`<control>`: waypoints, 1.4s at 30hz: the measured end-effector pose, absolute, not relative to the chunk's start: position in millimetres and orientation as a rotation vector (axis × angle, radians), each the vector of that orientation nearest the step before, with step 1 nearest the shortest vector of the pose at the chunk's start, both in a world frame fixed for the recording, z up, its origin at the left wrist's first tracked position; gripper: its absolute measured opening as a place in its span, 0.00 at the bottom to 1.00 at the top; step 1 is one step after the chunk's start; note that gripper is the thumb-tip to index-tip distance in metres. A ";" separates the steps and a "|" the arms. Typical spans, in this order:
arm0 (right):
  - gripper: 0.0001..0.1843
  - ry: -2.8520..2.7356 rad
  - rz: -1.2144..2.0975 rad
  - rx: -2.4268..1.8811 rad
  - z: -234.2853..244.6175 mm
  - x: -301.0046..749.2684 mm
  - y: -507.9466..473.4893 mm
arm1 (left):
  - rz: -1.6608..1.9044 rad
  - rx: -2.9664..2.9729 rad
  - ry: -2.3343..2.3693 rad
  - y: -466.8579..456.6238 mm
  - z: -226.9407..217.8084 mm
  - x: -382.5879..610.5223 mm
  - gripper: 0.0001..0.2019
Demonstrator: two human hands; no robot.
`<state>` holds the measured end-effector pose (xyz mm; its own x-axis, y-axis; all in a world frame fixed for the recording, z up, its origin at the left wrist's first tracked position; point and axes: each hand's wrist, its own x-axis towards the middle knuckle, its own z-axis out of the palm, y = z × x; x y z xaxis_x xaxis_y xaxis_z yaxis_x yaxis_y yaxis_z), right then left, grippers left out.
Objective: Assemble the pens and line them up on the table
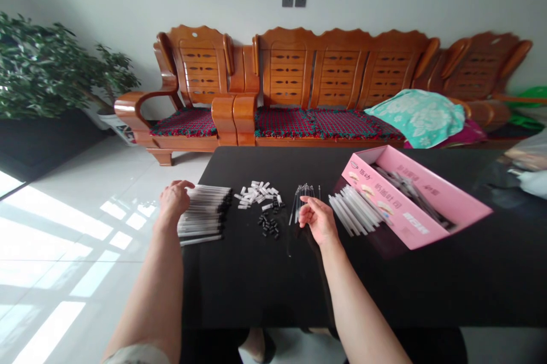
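Note:
My left hand (174, 203) rests at the left ends of a row of white pens with dark tips (203, 213), its visible fingers stretched out and partly bent. My right hand (318, 219) is open beside thin dark pen refills (298, 204), its fingers loosely curved and nothing visible in them. Between the hands lie a pile of small white caps (257, 193) and a scatter of short black pieces (268, 225). Right of my right hand is a stack of translucent white pen barrels (354, 210), against the pink box.
A pink box (395, 219) with dark pen-like sticks inside stands on the black table (256, 284). Behind the table is a wooden bench (286, 73) bearing a turquoise cloth (421, 116). A plastic bag (530, 182) lies at the right, with plants (47, 68) at the left.

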<state>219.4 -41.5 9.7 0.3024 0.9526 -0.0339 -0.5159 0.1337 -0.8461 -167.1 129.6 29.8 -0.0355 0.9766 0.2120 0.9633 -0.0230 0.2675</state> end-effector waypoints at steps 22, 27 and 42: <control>0.20 -0.707 -0.002 -1.626 -20.0 286.9 -52.7 | 0.839 2.409 1.133 -2.1 11.6 59.3 0.05; 0.14 -0.752 -0.017 -1.877 -8.4 278.7 -49.5 | 0.619 2.541 1.217 -6.1 12.0 65.6 0.05; 0.13 -0.463 0.777 -1.091 -1.8 253.1 -36.0 | 0.984 1.975 1.512 18.0 11.0 35.7 0.07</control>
<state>253.1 -36.0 -1.8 0.6547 0.7551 -0.0343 -0.3288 0.2436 -0.9124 35.7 18.0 11.0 0.1391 0.9555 0.2599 0.6249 -0.2884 0.7255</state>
